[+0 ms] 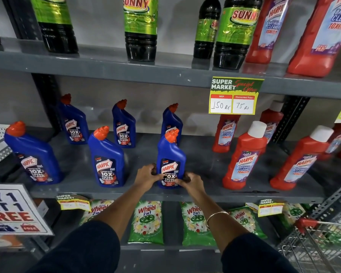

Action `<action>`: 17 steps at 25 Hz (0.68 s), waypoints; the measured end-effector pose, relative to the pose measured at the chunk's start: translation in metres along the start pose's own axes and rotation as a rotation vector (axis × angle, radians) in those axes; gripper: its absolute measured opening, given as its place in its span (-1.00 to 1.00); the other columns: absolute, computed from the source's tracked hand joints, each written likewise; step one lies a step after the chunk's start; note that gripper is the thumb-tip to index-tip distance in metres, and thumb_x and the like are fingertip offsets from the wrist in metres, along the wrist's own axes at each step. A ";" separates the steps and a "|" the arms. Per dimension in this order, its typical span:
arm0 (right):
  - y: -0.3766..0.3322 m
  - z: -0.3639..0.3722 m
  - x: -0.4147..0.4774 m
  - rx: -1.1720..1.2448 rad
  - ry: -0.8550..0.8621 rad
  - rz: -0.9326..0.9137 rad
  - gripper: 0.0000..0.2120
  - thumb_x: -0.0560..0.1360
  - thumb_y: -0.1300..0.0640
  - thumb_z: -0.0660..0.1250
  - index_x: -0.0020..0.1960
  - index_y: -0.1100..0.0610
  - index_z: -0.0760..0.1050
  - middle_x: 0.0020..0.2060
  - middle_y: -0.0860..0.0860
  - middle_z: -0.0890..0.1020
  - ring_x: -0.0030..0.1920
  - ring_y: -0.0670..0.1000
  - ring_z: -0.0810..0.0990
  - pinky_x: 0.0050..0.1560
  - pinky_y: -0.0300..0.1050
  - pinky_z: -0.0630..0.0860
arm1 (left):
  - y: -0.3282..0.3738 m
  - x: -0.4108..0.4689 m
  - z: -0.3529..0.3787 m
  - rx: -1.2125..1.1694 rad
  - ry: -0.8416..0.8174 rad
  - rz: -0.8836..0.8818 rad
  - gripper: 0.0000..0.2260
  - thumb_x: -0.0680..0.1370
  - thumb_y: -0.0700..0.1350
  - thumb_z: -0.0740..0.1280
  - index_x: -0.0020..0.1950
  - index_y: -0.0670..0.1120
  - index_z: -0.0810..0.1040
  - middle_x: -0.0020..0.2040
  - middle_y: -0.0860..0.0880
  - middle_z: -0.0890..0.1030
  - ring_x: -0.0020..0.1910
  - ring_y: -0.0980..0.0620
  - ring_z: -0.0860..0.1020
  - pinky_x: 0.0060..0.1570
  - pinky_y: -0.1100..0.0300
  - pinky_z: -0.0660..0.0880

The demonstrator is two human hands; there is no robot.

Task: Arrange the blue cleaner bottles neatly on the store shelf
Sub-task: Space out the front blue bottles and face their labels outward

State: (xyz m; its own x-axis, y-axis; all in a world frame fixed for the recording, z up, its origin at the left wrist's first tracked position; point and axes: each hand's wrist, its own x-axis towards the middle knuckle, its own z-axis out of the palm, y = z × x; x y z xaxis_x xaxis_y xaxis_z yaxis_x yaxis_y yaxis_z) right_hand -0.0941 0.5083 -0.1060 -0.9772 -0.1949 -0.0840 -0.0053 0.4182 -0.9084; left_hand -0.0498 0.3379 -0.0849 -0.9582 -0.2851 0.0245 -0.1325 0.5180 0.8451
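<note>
Several blue cleaner bottles with orange caps stand upright on the grey middle shelf [201,154]. The front row holds one at the left [33,154], one in the middle [106,156] and one at the right [170,154]. Three more stand behind, at the back left [73,121], back middle [124,125] and back right [170,118]. My left hand [147,177] and my right hand [189,181] both grip the base of the front right bottle, one on each side, near the shelf's front edge.
Red bathroom cleaner bottles [244,156] stand to the right on the same shelf. Dark bottles with green labels [141,28] fill the shelf above. Green detergent packs [146,221] lie below. A yellow price tag [234,95] hangs overhead. A wire basket [315,247] sits at bottom right.
</note>
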 end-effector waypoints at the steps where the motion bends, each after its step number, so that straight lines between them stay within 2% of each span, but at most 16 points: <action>1: 0.000 -0.001 -0.001 0.004 -0.005 -0.001 -0.61 0.34 0.18 0.49 0.13 0.25 0.56 0.06 0.17 0.67 0.06 0.09 0.63 0.00 -0.17 0.50 | 0.001 0.000 0.001 0.005 -0.003 -0.004 -0.65 0.39 -0.20 0.44 0.15 -0.23 0.52 0.10 -0.21 0.63 0.07 -0.11 0.59 0.11 0.08 0.51; 4: -0.001 -0.003 -0.002 0.005 -0.026 -0.004 -0.63 0.35 0.19 0.49 0.12 0.25 0.56 0.05 0.18 0.67 0.07 0.10 0.63 -0.01 -0.18 0.49 | 0.003 -0.002 0.002 0.025 -0.004 -0.026 -0.63 0.40 -0.20 0.43 0.17 -0.23 0.50 0.14 -0.22 0.62 0.11 -0.12 0.57 0.17 0.02 0.50; 6: -0.002 -0.004 -0.003 -0.012 -0.016 0.002 -0.59 0.34 0.18 0.50 0.14 0.25 0.54 0.07 0.18 0.66 0.10 0.12 0.62 0.02 -0.17 0.49 | 0.005 -0.003 0.003 0.036 -0.010 -0.049 -0.55 0.40 -0.17 0.43 0.25 -0.21 0.44 0.22 -0.21 0.57 0.18 -0.11 0.54 0.21 0.05 0.46; 9: -0.001 -0.003 -0.011 0.006 0.030 0.025 -0.33 0.30 0.13 0.53 0.33 0.25 0.37 0.19 0.17 0.58 0.19 0.13 0.56 0.14 -0.10 0.49 | 0.000 -0.014 0.001 0.036 0.047 -0.079 -0.40 0.40 -0.09 0.43 0.37 -0.20 0.28 0.33 -0.19 0.46 0.30 -0.12 0.44 0.25 0.05 0.38; 11: 0.003 -0.002 -0.018 0.042 0.067 0.044 -0.20 0.29 0.14 0.54 0.42 0.24 0.24 0.25 0.18 0.51 0.24 0.15 0.52 0.23 0.00 0.49 | -0.011 -0.029 -0.004 0.042 0.134 -0.030 -0.49 0.44 -0.09 0.39 0.32 -0.19 0.33 0.28 -0.19 0.50 0.23 -0.10 0.49 0.17 0.09 0.43; 12: 0.006 -0.002 -0.021 0.064 0.103 0.038 -0.19 0.29 0.15 0.55 0.41 0.24 0.23 0.24 0.19 0.51 0.22 0.15 0.52 0.22 0.02 0.50 | -0.020 -0.039 -0.007 0.062 0.178 0.006 -0.57 0.46 -0.10 0.37 0.29 -0.18 0.38 0.24 -0.17 0.54 0.17 -0.07 0.52 0.13 0.12 0.45; 14: 0.007 0.002 -0.036 0.059 0.241 -0.008 -0.35 0.30 0.14 0.53 0.30 0.28 0.35 0.14 0.21 0.55 0.12 0.17 0.56 0.10 0.03 0.52 | -0.040 -0.062 -0.019 0.138 0.254 0.068 -0.68 0.49 -0.09 0.32 0.21 -0.14 0.44 0.17 -0.13 0.57 0.10 -0.05 0.56 0.07 0.09 0.50; 16: 0.003 0.012 -0.053 -0.066 0.392 -0.074 -0.62 0.37 0.05 0.46 0.05 0.24 0.45 -0.05 0.19 0.61 -0.04 0.18 0.60 -0.09 0.04 0.54 | -0.062 -0.080 -0.038 0.273 0.298 0.122 -0.76 0.51 -0.06 0.28 0.14 -0.12 0.48 0.14 -0.10 0.56 0.04 -0.09 0.57 -0.04 0.03 0.53; 17: 0.000 0.021 -0.063 -0.153 0.398 -0.103 -0.70 0.41 -0.01 0.41 -0.06 0.20 0.46 -0.13 0.16 0.63 -0.12 0.17 0.61 -0.18 0.02 0.53 | -0.072 -0.088 -0.050 0.339 0.316 0.145 -0.78 0.51 -0.06 0.27 0.11 -0.11 0.49 0.12 -0.10 0.54 0.01 -0.11 0.58 -0.11 0.03 0.53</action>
State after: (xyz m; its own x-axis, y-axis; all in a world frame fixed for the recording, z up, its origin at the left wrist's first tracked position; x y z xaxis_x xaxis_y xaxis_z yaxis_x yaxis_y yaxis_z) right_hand -0.0282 0.5016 -0.1090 -0.9755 0.1017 0.1952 -0.1092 0.5466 -0.8303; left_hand 0.0565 0.2854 -0.1209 -0.8557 -0.3948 0.3346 -0.1291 0.7889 0.6008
